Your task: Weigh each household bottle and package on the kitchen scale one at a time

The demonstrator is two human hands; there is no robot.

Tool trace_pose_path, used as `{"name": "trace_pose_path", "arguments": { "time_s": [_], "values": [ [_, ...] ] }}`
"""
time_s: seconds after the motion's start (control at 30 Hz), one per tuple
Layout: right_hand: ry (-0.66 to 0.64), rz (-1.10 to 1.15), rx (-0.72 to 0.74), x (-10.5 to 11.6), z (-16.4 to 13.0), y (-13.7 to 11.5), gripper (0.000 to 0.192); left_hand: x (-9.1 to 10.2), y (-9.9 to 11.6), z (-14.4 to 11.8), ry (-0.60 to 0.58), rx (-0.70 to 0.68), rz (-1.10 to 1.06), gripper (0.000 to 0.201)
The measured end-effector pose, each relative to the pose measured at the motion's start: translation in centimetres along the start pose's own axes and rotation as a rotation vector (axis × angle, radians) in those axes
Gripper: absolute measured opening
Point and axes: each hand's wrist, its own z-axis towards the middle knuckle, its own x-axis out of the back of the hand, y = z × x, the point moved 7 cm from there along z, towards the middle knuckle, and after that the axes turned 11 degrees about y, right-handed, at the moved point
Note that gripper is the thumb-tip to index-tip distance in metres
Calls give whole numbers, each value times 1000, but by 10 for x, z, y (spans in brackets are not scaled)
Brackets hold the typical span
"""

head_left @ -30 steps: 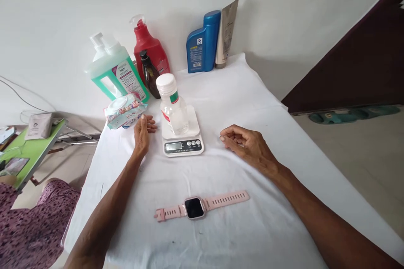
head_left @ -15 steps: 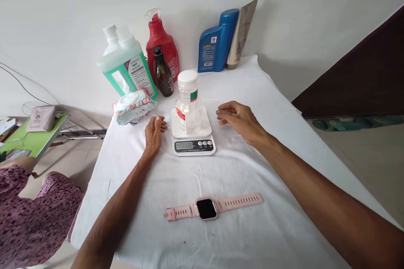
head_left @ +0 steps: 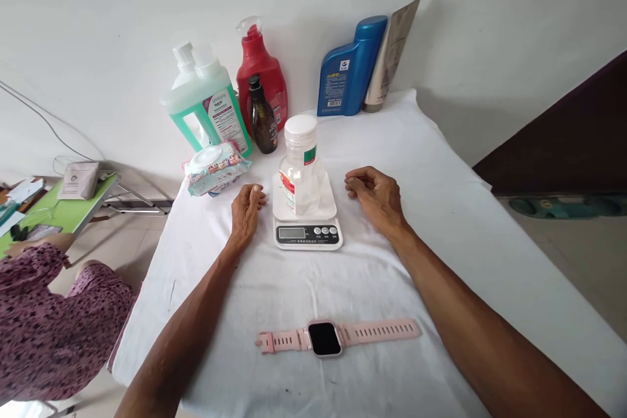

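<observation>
A clear plastic bottle with a white cap stands upright on a white digital scale; its display appears blank. My left hand rests on its side on the cloth, left of the scale. Its fingers are loosely bent and hold nothing visible. On the scale's other side is my right hand, apart from the bottle, with fingers loosely curled and nothing seen in them. Nearer to me, between my forearms, a pink-strapped smartwatch lies flat with a dark screen.
Behind stand a green detergent jug, a red pump bottle, a dark pump bottle, a blue bottle and a leaning tube. A wipes pack lies left. A person in patterned clothing sits beside the table.
The view has shifted a little, so everything sits slightly lower and further right. My right hand has lowered slightly and its fingers are more curled. The bottle, scale and watch stay in place.
</observation>
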Motion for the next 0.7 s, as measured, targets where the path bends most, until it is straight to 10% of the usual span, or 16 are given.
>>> {"name": "trace_pose_path", "arguments": {
  "time_s": [0.37,0.7],
  "values": [
    [-48,-72,24,-3,6,-1,19,0,6,0,-12,4,-67,55],
    [-62,-70,35,-2,6,-2,18,-19,138,-12,-256,-434,76,78]
  ]
}}
